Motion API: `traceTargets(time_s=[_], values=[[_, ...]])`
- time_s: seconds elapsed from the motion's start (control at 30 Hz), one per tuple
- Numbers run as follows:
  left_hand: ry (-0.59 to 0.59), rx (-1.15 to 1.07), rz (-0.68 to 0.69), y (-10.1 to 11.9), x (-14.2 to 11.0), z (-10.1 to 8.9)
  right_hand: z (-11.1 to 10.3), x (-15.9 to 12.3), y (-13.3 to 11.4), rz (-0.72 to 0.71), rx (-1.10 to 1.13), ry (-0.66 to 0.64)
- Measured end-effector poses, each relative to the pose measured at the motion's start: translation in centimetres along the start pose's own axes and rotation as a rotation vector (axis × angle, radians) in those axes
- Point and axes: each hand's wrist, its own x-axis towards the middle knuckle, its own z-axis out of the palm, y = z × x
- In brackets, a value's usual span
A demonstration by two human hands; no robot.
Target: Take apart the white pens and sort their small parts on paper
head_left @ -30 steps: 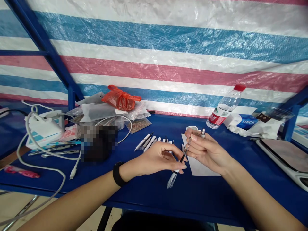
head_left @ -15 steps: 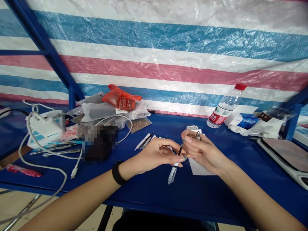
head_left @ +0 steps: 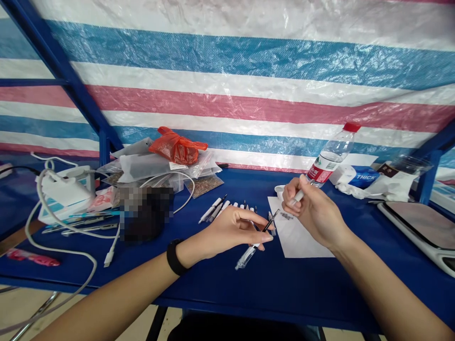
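Observation:
Between the thumb and fingers of my left hand (head_left: pixel 236 229) is a pen body (head_left: pixel 245 258) with a clear lower end, tilted, its dark refill sticking out at the top. Closed fingers of my right hand (head_left: pixel 314 208) hold a white pen barrel (head_left: pixel 297 196), apart from the left hand. Beneath the right hand lies a sheet of white paper (head_left: pixel 302 241), and small metallic pieces, seemingly springs (head_left: pixel 286 216), rest on it. Several pen parts (head_left: pixel 215 209) lie in a row behind my left hand. A small white container (head_left: pixel 279 190) is partly hidden by my right hand.
Plastic bags with an orange-red bag (head_left: pixel 179 147) are piled at the back. White cables (head_left: pixel 94 265) and pens fill the left side. A water bottle (head_left: pixel 334 154), a tissue pack (head_left: pixel 362 176) and a scale (head_left: pixel 419 225) stand on the right.
My right hand has moved right, away from the left hand, with the white barrel. The pen body in my left hand leans more. More of the paper and the metallic pieces now show.

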Motion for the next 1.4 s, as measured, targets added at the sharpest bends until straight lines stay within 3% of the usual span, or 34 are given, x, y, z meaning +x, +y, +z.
traceTargets(time_s=[0.23, 0.73, 1.07, 1.2, 1.4], values=[[-0.001, 0.021, 0.019, -0.2, 0.2, 0.0, 0.2, -0.3, -0.1, 0.024, -0.032, -0.014], [0.029, 0.005, 0.062, -0.2, 0.2, -0.1, -0.1, -0.2, 0.8, -0.055, -0.285, -0.233], [0.174, 0.157, 0.260, -0.5, 0.4, -0.3, -0.8, -0.3, -0.1, -0.131, -0.389, -0.220], [0.234, 0.217, 0.351, -0.7, 0.5, -0.3, -0.4, -0.4, 0.0, -0.113, -0.431, -0.299], [0.324, 0.458, 0.513, -1.0, 0.3, -0.2, 0.2, -0.4, 1.0, -0.150, -0.396, -0.299]])
